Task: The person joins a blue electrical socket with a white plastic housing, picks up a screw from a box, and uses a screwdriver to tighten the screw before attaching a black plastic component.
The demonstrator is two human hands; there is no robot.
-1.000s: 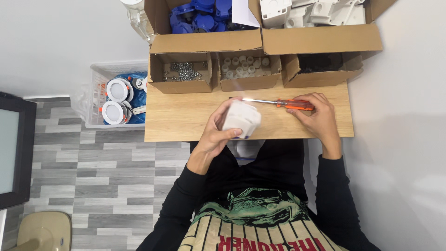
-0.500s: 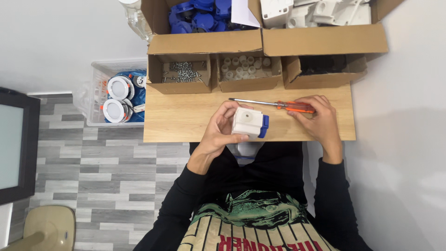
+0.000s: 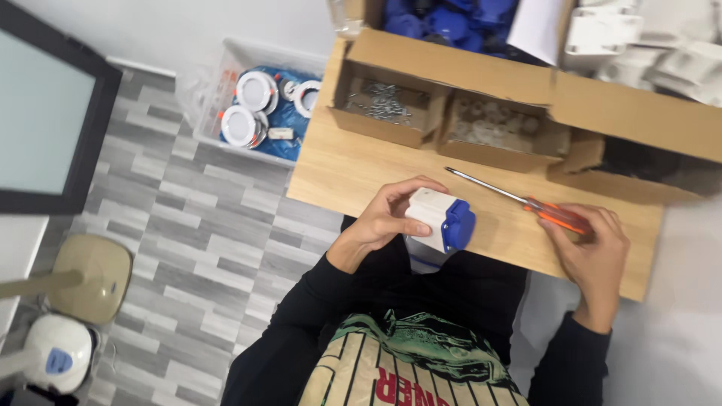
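Note:
My left hand [image 3: 383, 219] grips a white plastic socket housing with a blue cap [image 3: 441, 220], held just above the near edge of the wooden table [image 3: 346, 169]. My right hand [image 3: 592, 246] rests on the table, its fingers closed around the orange handle of a screwdriver [image 3: 526, 201]. The screwdriver's metal shaft lies flat on the wood and points left, toward the cardboard boxes. The two hands are apart, the housing a short way left of the screwdriver handle.
Open cardboard boxes line the table's far side: one with screws [image 3: 382, 103], one with small pale parts [image 3: 492, 126], one dark inside [image 3: 647, 169]. Behind them are blue parts [image 3: 444, 19] and white parts [image 3: 647, 45]. A clear bin of round white fittings [image 3: 259, 105] stands on the floor at left.
My left hand has turned the housing, so its blue cap now shows on the right side. The camera view has tilted and shifted. My right hand stays on the screwdriver.

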